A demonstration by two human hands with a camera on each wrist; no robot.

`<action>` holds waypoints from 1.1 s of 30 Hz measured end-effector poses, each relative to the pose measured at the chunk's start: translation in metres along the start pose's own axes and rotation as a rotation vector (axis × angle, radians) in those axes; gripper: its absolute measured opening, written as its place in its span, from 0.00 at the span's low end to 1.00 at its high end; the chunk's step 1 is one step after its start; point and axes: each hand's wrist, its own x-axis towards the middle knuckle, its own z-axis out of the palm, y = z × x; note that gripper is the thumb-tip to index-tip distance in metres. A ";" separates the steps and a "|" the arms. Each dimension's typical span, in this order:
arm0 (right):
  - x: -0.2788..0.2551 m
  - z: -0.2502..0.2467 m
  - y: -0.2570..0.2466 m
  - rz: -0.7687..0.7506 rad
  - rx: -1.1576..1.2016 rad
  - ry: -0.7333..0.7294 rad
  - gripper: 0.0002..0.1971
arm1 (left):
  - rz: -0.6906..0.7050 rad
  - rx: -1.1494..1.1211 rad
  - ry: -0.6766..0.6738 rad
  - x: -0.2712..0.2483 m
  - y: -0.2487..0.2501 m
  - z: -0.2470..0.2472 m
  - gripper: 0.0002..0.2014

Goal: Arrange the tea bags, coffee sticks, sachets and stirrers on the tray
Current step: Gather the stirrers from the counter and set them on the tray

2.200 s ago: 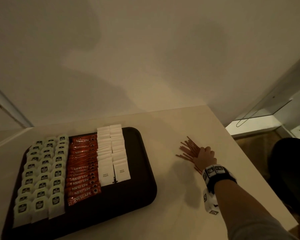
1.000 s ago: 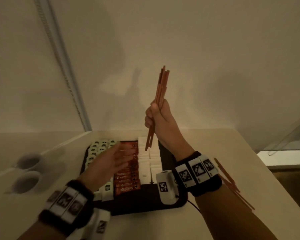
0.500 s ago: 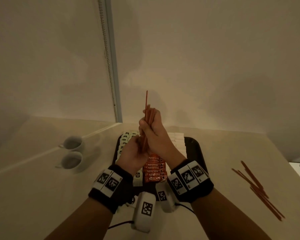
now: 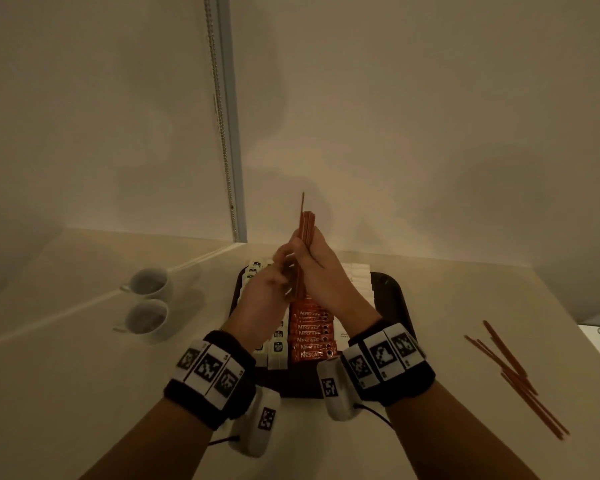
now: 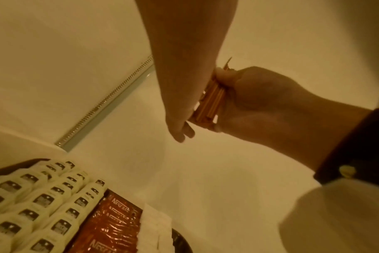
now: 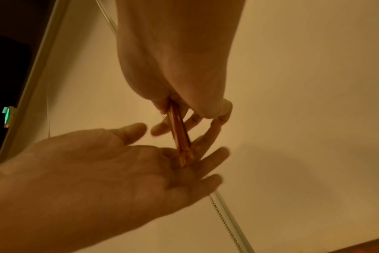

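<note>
My right hand (image 4: pixel 317 268) grips a bundle of red-brown stirrers (image 4: pixel 305 230) upright above the dark tray (image 4: pixel 392 299). The left hand (image 4: pixel 271 289) is open, and its palm (image 6: pixel 154 164) touches the bundle's lower ends (image 6: pixel 184 159). In the left wrist view the stirrers (image 5: pixel 210 104) sit between both hands. On the tray lie rows of tea bags (image 4: pixel 278 348), red coffee sticks (image 4: pixel 312 336) and white sachets (image 4: pixel 359 278). The hands hide much of them.
Several loose stirrers (image 4: pixel 513 372) lie on the table to the right of the tray. Two white cups (image 4: pixel 149 284) (image 4: pixel 146 318) stand to the left. A wall with a vertical rail (image 4: pixel 229 168) rises behind the table.
My right hand picked the stirrers up from the table at the right and raised them over the tray. The left hand rose and met the bundle's lower ends.
</note>
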 end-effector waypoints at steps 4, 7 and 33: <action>-0.004 0.000 -0.002 0.071 0.102 -0.053 0.08 | 0.013 0.396 -0.106 0.002 0.011 0.003 0.22; -0.003 -0.005 -0.003 0.138 0.111 -0.097 0.10 | -0.017 0.538 -0.152 0.003 0.018 0.004 0.17; 0.011 -0.044 -0.015 -0.378 -0.926 -0.468 0.59 | -0.315 0.057 -0.132 0.000 0.032 0.019 0.11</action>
